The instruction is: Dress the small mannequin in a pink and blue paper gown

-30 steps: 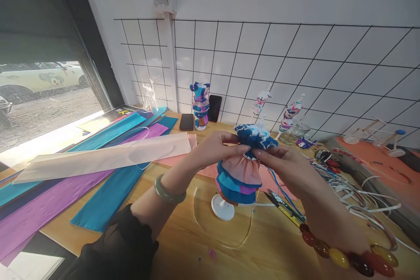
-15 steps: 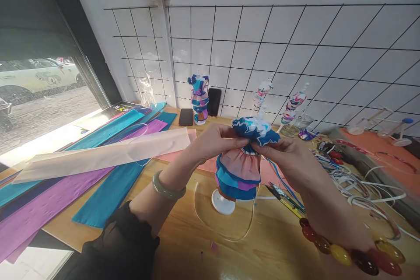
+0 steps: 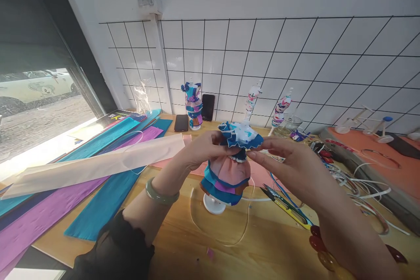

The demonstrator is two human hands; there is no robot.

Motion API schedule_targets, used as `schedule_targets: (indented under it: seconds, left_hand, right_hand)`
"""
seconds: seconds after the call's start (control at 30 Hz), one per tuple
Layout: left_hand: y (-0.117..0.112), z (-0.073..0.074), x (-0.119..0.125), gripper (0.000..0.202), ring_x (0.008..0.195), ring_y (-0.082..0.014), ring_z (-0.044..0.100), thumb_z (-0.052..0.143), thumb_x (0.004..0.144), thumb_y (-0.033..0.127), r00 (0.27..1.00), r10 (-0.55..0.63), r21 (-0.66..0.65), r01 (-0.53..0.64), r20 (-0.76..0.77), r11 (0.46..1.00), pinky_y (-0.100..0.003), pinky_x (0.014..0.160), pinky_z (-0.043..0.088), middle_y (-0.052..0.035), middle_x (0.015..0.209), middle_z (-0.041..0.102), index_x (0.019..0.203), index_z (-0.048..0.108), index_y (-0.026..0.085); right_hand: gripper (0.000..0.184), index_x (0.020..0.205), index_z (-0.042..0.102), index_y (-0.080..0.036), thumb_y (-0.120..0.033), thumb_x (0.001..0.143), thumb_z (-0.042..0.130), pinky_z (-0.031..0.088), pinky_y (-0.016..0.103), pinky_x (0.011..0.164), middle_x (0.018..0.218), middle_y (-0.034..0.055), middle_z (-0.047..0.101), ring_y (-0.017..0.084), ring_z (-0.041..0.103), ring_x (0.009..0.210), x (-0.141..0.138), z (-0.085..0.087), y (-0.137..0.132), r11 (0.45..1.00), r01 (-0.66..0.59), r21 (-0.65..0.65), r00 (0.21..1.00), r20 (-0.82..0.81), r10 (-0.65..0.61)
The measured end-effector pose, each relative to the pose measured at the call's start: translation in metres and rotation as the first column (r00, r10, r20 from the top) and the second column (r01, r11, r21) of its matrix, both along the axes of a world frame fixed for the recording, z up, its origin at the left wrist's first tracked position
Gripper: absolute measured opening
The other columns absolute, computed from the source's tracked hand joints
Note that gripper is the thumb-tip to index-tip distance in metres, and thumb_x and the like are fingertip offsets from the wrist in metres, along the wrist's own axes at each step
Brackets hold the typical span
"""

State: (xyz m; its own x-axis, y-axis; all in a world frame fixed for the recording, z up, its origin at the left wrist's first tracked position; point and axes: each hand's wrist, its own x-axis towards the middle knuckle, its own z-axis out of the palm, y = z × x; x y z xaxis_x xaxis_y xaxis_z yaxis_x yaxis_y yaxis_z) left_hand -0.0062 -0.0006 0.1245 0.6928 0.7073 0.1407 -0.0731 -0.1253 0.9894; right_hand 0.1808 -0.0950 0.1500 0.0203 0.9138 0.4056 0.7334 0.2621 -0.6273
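Layered crepe-paper dress [image 3: 228, 174] stands on a round white base [image 3: 213, 204] on the wooden bench [image 3: 278, 245]. Above that base, my left hand [image 3: 203, 151] and half-open right hand [image 3: 288, 166] pinch its ruffled blue-white collar [image 3: 241, 134].

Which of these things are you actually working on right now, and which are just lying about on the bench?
In hand: blue ruffle, pinched by left hand and right hand; paper dress on its white stand.
Lying about: crepe paper strips, black phone, snips, finished dress model.
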Motion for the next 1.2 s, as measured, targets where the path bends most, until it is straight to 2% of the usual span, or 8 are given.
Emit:
schedule_targets:
  seconds: [0.1,0.2,0.3,0.43,0.67,0.9,1.03,1.2]
  left_hand:
    - [0.000,0.001,0.000,0.035,0.095,-0.0210,0.064,0.078,0.070,0.034,1.000,0.016,-0.004,-0.016,-0.008,1.000,-0.036,0.091,0.047,-0.0070,0.098,0.071,0.099,0.071,0.015]
    - [-0.001,0.001,0.001,0.033,0.095,-0.0207,0.064,0.078,0.071,0.033,1.000,-0.015,-0.004,0.015,0.007,1.000,-0.036,0.089,0.048,-0.0066,0.097,0.071,0.098,0.070,0.016]
    - [-0.003,0.001,0.001,0.032,0.097,-0.0202,0.064,0.078,0.071,0.031,0.999,-0.036,-0.003,0.036,0.013,0.999,-0.035,0.090,0.048,-0.0061,0.099,0.070,0.098,0.070,0.016]
    - [-0.005,0.002,0.002,0.033,0.098,-0.0195,0.064,0.077,0.071,0.029,0.999,-0.049,-0.002,0.049,0.008,0.999,-0.034,0.090,0.048,-0.0048,0.102,0.070,0.101,0.069,0.018]
    - [-0.011,0.007,0.003,0.030,0.098,-0.0192,0.063,0.076,0.070,0.025,0.998,-0.055,0.063,0.058,-0.043,0.996,-0.034,0.090,0.048,-0.0035,0.099,0.070,0.098,0.068,0.018]
    - [-0.016,0.013,0.004,0.032,0.093,-0.0212,0.064,0.079,0.065,0.023,0.992,-0.010,0.009,0.011,-0.123,1.000,-0.036,0.084,0.050,-0.0056,0.095,0.071,0.094,0.068,0.016]
    - [-0.016,0.012,0.006,0.032,0.094,-0.0219,0.065,0.079,0.066,0.024,0.994,0.004,-0.021,-0.006,-0.105,1.000,-0.038,0.087,0.050,-0.0064,0.097,0.071,0.095,0.069,0.016]
    - [-0.013,0.005,0.008,0.034,0.103,-0.0228,0.064,0.077,0.070,0.027,0.997,0.071,-0.009,-0.072,-0.040,0.997,-0.037,0.092,0.048,-0.0068,0.105,0.071,0.102,0.069,0.017]
  right_hand:
    - [0.032,0.077,0.064,-0.024,-0.056,0.076,0.067,0.046,0.032,0.060,0.082,0.0044,0.068,0.022,0.062,0.074,0.000,0.003,-0.005,0.980,0.110,0.165,0.994,0.008,-0.113]
    - [0.026,0.088,0.065,-0.025,-0.050,0.082,0.064,0.047,0.031,0.059,0.083,0.0039,0.064,0.019,0.059,0.070,-0.003,0.005,-0.009,0.953,0.034,0.301,0.994,0.090,-0.064]
    - [0.018,0.099,0.069,-0.028,-0.037,0.088,0.059,0.046,0.029,0.057,0.090,0.0044,0.063,0.016,0.058,0.069,-0.005,0.006,-0.012,0.935,-0.053,0.351,0.980,0.198,-0.018]
    - [0.013,0.090,0.071,-0.028,-0.025,0.088,0.059,0.048,0.028,0.060,0.093,0.0036,0.067,0.016,0.063,0.075,-0.004,0.006,-0.013,0.906,-0.057,0.418,0.971,0.235,-0.047]
    - [0.013,0.091,0.070,-0.027,-0.019,0.088,0.060,0.051,0.031,0.069,0.093,0.0042,0.068,0.019,0.065,0.086,-0.009,0.006,-0.013,0.880,-0.071,0.469,0.969,0.243,-0.052]
    - [0.014,0.090,0.069,-0.024,-0.016,0.089,0.057,0.050,0.029,0.069,0.092,0.0045,0.062,0.017,0.062,0.086,-0.012,0.004,-0.012,0.874,-0.090,0.478,0.975,0.222,-0.022]
    - [0.012,0.093,0.068,-0.025,-0.020,0.088,0.058,0.048,0.029,0.063,0.094,0.0040,0.061,0.016,0.060,0.078,-0.012,0.006,-0.016,0.885,-0.057,0.461,0.976,0.210,-0.047]
    - [0.003,0.089,0.063,-0.023,-0.025,0.088,0.061,0.048,0.030,0.065,0.088,0.0028,0.059,0.016,0.057,0.073,-0.013,0.010,-0.022,0.857,-0.014,0.516,0.977,0.187,-0.097]
